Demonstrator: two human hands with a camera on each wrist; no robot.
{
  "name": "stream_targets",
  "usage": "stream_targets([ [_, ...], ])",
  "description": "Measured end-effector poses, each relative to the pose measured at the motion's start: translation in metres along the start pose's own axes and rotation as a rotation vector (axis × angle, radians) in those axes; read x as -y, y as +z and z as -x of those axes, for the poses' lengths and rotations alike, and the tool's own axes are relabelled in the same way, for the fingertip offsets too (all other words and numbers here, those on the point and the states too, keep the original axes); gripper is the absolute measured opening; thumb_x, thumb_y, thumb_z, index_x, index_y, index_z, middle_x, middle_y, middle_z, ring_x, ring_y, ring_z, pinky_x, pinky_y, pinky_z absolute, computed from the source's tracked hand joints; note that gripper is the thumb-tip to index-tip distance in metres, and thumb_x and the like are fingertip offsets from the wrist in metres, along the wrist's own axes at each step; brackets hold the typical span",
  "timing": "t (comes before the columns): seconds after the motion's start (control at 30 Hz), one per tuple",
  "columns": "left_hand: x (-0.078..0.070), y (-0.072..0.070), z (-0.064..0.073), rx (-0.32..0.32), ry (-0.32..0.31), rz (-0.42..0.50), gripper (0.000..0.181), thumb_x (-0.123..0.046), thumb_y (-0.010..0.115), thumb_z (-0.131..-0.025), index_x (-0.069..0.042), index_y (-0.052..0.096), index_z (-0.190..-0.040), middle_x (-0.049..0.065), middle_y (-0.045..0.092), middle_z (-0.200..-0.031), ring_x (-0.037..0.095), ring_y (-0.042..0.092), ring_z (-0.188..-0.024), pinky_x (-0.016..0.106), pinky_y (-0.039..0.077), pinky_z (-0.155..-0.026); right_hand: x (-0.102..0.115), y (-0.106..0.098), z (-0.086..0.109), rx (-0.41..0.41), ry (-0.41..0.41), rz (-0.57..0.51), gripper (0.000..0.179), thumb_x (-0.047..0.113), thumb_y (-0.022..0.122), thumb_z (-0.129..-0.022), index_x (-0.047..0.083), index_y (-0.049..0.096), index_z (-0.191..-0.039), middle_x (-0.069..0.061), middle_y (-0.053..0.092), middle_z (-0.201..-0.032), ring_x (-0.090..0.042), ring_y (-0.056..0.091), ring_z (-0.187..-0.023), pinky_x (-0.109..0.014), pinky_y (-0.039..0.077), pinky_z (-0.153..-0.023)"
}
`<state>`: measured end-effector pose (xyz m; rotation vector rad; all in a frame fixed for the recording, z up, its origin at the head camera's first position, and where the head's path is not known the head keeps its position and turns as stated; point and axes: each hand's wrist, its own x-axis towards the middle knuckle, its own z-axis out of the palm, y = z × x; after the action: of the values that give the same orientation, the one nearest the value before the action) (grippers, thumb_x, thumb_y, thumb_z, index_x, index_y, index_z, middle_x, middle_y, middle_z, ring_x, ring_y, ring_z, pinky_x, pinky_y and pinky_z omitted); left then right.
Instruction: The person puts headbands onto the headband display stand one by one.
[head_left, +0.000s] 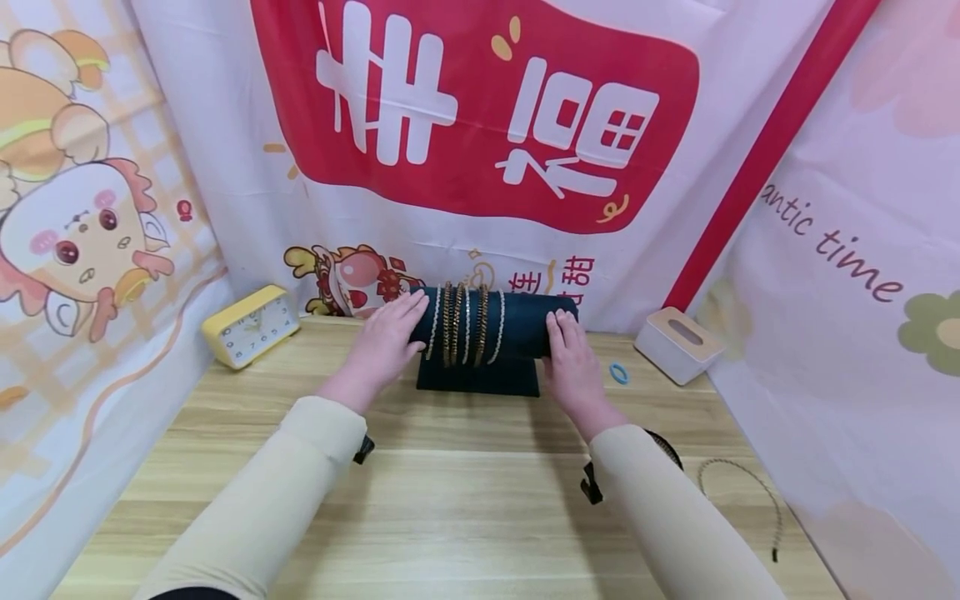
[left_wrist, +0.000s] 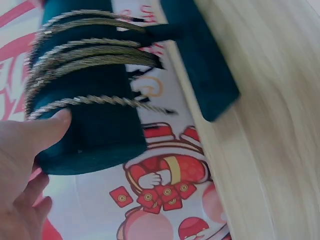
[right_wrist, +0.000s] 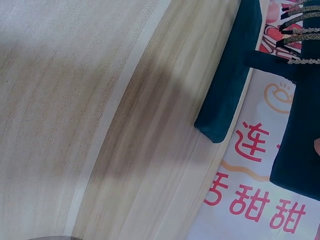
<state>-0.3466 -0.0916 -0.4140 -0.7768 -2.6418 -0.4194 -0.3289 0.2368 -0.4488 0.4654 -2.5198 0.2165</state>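
Several headbands [head_left: 456,325] clasp the roll [head_left: 525,327] both hands [head_left: 382,343] [head_left: 576,367] hold.

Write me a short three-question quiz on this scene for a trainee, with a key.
1. Multiple choice: what lies on the table between the right hand and the white box?
A) a spoon
B) a blue ring
C) a cup

2. True or false: both hands touch the same end of the dark roll.

3. Fill in: the yellow clock stands on the person's ____ side.

Key
1. B, a blue ring.
2. False; the left hand is at the roll's left end, the right hand at its right end.
3. left
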Motion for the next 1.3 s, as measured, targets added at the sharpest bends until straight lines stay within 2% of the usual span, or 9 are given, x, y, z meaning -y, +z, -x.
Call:
stream_targets([
  [0.13, -0.004, 0.007, -0.005, -0.027, 0.025, -0.055, 0.075, -0.016, 0.079, -0.085, 0.003, 0.041, -0.146, 0.02, 0.037, -0.152, 0.036, 0.034, -0.139, 0.049, 0.026, -0.114, 0.0, -0.008, 0.001, 0.04, 0.023, -0.038, 0.073, 0.008, 0.075, -0.087, -0.001, 0.037, -0.149, -0.021, 0.036, -0.149, -0.036, 0.032, -0.139, -0.044, 0.026, -0.115],
  [0.23, -0.007, 0.007, -0.009, -0.039, 0.002, -0.074, 0.074, -0.016, 0.081, -0.084, 0.004, 0.042, -0.144, 0.023, 0.04, -0.147, 0.039, 0.037, -0.135, 0.053, 0.031, -0.111, -0.001, -0.025, 0.0, 0.073, 0.077, -0.205, 0.067, 0.008, 0.073, -0.089, 0.002, 0.041, -0.148, -0.018, 0.038, -0.149, -0.035, 0.034, -0.138, -0.046, 0.03, -0.113],
  [0.43, -0.012, 0.0, -0.014, -0.002, -0.061, -0.146, 0.071, -0.015, 0.078, -0.086, 0.001, 0.042, -0.145, 0.022, 0.041, -0.147, 0.04, 0.037, -0.135, 0.053, 0.032, -0.11, -0.042, -0.058, 0.026, 0.022, 0.35, -0.499, 0.046, 0.002, 0.068, -0.09, -0.003, 0.054, -0.134, -0.024, 0.053, -0.134, -0.04, 0.048, -0.123, -0.053, 0.038, -0.105],
  [0.63, -0.026, -0.006, -0.018, 0.031, -0.062, -0.215, 0.049, 0.004, 0.056, -0.096, 0.008, 0.04, -0.142, 0.028, 0.04, -0.145, 0.043, 0.036, -0.134, 0.054, 0.03, -0.111, -0.119, -0.053, 0.09, 0.467, 0.459, -0.259, 0.05, 0.005, 0.065, -0.087, -0.018, 0.049, -0.129, -0.039, 0.048, -0.13, -0.054, 0.043, -0.122, -0.061, 0.035, -0.104],
  [0.7, -0.03, -0.006, -0.018, 0.053, -0.062, -0.223, 0.047, 0.009, 0.052, -0.096, 0.01, 0.04, -0.142, 0.029, 0.039, -0.145, 0.043, 0.037, -0.133, 0.054, 0.031, -0.11, -0.135, -0.046, 0.114, 0.548, 0.518, -0.218, 0.054, 0.007, 0.066, -0.087, -0.018, 0.047, -0.13, -0.039, 0.048, -0.13, -0.055, 0.044, -0.12, -0.062, 0.037, -0.101],
  [0.83, -0.034, -0.003, -0.017, 0.082, -0.064, -0.226, 0.048, 0.009, 0.053, -0.096, 0.011, 0.04, -0.142, 0.03, 0.04, -0.144, 0.044, 0.038, -0.13, 0.055, 0.037, -0.106, -0.15, -0.028, 0.151, 0.481, 0.57, -0.203, 0.038, 0.007, 0.07, -0.084, -0.014, 0.06, -0.115, -0.03, 0.062, -0.11, -0.047, 0.057, -0.103, -0.058, 0.046, -0.09],
  [1.0, -0.035, -0.002, -0.019, 0.097, -0.072, -0.224, 0.05, 0.008, 0.056, -0.095, 0.01, 0.04, -0.142, 0.029, 0.039, -0.144, 0.043, 0.037, -0.132, 0.056, 0.04, -0.103, -0.149, -0.014, 0.162, 0.346, 0.61, -0.25, 0.01, 0.005, 0.066, -0.087, -0.004, 0.061, -0.089, -0.016, 0.059, -0.085, -0.033, 0.057, -0.082, -0.046, 0.048, -0.074],
  [1.1, -0.034, -0.003, -0.017, 0.11, -0.071, -0.222, 0.051, 0.007, 0.056, -0.095, 0.01, 0.039, -0.143, 0.029, 0.039, -0.145, 0.043, 0.036, -0.133, 0.057, 0.041, -0.102, -0.142, -0.016, 0.151, 0.313, 0.729, -0.455, 0.01, 0.002, 0.059, -0.094, -0.006, 0.054, -0.097, -0.013, 0.059, -0.087, -0.025, 0.057, -0.078, -0.037, 0.05, -0.069],
  [1.3, -0.033, -0.005, -0.017, 0.106, -0.079, -0.23, 0.046, 0.004, 0.051, -0.098, 0.009, 0.04, -0.143, 0.028, 0.039, -0.145, 0.041, 0.036, -0.133, 0.057, 0.041, -0.101, -0.132, -0.062, 0.101, 0.271, 0.891, -1.143, 0.025, 0.001, 0.046, -0.102, -0.013, 0.049, -0.122, -0.008, 0.065, -0.087, -0.011, 0.059, -0.067, -0.023, 0.051, -0.06],
])
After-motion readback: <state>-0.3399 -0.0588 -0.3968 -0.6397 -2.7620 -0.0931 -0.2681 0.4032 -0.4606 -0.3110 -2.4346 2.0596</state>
